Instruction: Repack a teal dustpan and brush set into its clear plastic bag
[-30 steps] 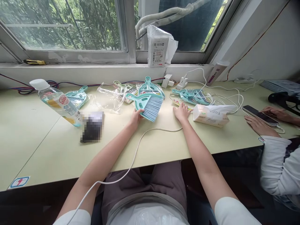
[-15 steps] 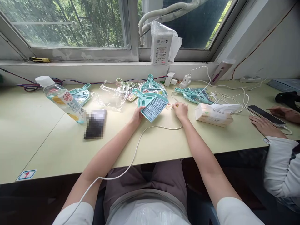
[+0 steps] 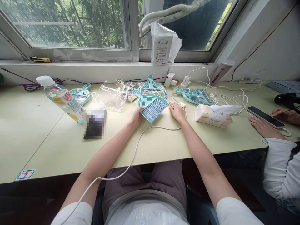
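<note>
Window side: pale counter (image 3: 152, 147) beneath a window (image 3: 67, 28); a bottle (image 3: 65, 100) leans at left, and a tissue pack (image 3: 213, 115) lies at right.
Left grip: the left grip (image 3: 137, 117) is closed on the left edge of the teal dustpan and brush (image 3: 153, 107), thumb on top; its other fingers are mostly hidden.
Dustpan and brush: above and right of the left grip, handle toward the window, bristles facing up, between both grips.
Right grip: the right grip (image 3: 177, 112) is low at the counter, over a small printed packet (image 3: 182, 104); whether its fingers pinch it, I cannot tell.
Behind: wrapped teal sets (image 3: 195, 96).
</note>
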Tool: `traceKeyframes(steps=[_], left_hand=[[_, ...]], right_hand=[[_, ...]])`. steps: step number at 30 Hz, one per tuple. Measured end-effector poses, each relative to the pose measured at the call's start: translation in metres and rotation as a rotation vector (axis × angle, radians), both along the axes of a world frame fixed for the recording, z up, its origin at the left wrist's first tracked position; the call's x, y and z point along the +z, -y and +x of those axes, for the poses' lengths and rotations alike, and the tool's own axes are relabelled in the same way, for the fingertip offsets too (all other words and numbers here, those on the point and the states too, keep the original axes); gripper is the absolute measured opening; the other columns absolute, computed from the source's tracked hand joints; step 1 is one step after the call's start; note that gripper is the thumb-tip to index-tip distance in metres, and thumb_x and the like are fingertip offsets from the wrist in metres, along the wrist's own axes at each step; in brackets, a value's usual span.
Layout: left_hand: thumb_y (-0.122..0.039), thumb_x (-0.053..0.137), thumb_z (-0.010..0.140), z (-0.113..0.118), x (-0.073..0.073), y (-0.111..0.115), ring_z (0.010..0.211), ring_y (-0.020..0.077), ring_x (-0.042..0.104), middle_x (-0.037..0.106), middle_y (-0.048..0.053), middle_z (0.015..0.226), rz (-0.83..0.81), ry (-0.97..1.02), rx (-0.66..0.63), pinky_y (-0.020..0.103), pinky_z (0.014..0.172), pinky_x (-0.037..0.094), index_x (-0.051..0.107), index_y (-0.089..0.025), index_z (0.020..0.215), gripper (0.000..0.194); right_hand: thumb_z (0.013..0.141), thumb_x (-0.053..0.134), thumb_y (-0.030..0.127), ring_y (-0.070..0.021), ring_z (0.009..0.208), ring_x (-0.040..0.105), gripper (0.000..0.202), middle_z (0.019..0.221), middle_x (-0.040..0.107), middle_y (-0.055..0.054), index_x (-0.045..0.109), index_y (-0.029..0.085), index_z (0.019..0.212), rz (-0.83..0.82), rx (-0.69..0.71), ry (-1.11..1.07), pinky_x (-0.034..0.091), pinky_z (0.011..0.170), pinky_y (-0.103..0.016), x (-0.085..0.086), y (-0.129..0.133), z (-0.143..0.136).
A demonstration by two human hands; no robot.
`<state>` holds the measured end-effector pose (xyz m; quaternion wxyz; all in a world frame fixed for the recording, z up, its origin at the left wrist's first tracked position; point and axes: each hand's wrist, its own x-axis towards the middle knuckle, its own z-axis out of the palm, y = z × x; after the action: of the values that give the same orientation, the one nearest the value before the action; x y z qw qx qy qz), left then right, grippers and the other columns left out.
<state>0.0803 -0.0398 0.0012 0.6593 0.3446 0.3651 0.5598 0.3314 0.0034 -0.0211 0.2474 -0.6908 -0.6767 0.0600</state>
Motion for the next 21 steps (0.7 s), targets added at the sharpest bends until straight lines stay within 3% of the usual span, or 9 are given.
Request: traceKeyframes(steps=[5, 8, 13, 16, 18, 21], left_hand=[[-0.024, 0.061, 0.073, 0.000, 0.005, 0.002, 0.092, 0.0206, 0.066, 0.067, 0.003, 0.088, -0.026, 0.060, 0.000, 0.033, 0.082, 0.056, 0.060, -0.017, 0.098, 0.026], [-0.025, 0.061, 0.074, -0.001, 0.005, 0.002, 0.091, 0.0210, 0.066, 0.067, 0.004, 0.086, -0.064, 0.050, 0.007, 0.033, 0.081, 0.056, 0.060, -0.017, 0.095, 0.022], [-0.030, 0.060, 0.075, 0.001, 0.005, 0.002, 0.088, 0.0213, 0.066, 0.067, 0.004, 0.084, -0.100, -0.008, -0.018, 0.032, 0.076, 0.055, 0.061, -0.016, 0.091, 0.021], [-0.032, 0.062, 0.074, 0.003, 0.003, 0.001, 0.084, 0.0203, 0.066, 0.068, 0.004, 0.084, -0.078, -0.043, -0.036, 0.031, 0.073, 0.055, 0.061, -0.017, 0.092, 0.023], [-0.034, 0.063, 0.075, 0.003, 0.001, 0.000, 0.084, 0.0202, 0.067, 0.069, 0.004, 0.086, -0.065, -0.037, -0.038, 0.031, 0.074, 0.054, 0.062, -0.018, 0.095, 0.026], [-0.039, 0.064, 0.076, 0.002, -0.001, -0.001, 0.086, 0.0214, 0.067, 0.070, 0.005, 0.091, -0.026, -0.009, -0.058, 0.032, 0.077, 0.055, 0.062, -0.018, 0.102, 0.034]], right_hand=[[0.089, 0.046, 0.029, -0.0274, 0.107, 0.061, 0.034, 0.112, 0.069, -0.013, 0.067, 0.019, 0.114, 0.047, -0.128, -0.314, 0.042, 0.098, -0.043, 0.010, -0.003, 0.004], [0.090, 0.044, 0.039, -0.0252, 0.108, 0.061, 0.042, 0.118, 0.065, -0.013, 0.061, 0.017, 0.121, 0.161, -0.178, -0.603, 0.046, 0.092, -0.039, 0.014, -0.007, 0.005], [0.093, 0.032, 0.050, -0.0206, 0.114, 0.058, 0.050, 0.124, 0.060, -0.010, 0.049, 0.022, 0.131, 0.456, -0.090, -0.916, 0.048, 0.092, -0.037, 0.028, 0.006, -0.009], [0.094, 0.036, 0.052, -0.0205, 0.115, 0.058, 0.047, 0.126, 0.060, -0.007, 0.050, 0.027, 0.131, 0.546, 0.043, -0.850, 0.047, 0.096, -0.037, 0.038, 0.029, -0.031], [0.094, 0.036, 0.053, -0.0216, 0.118, 0.057, 0.046, 0.129, 0.060, -0.005, 0.050, 0.030, 0.132, 0.476, 0.232, -0.707, 0.045, 0.100, -0.038, 0.042, 0.043, -0.047], [0.097, 0.030, 0.052, -0.0240, 0.136, 0.040, 0.048, 0.144, 0.048, -0.003, 0.046, 0.032, 0.138, 0.292, 0.518, -0.370, 0.022, 0.116, -0.050, 0.039, 0.054, -0.068]])
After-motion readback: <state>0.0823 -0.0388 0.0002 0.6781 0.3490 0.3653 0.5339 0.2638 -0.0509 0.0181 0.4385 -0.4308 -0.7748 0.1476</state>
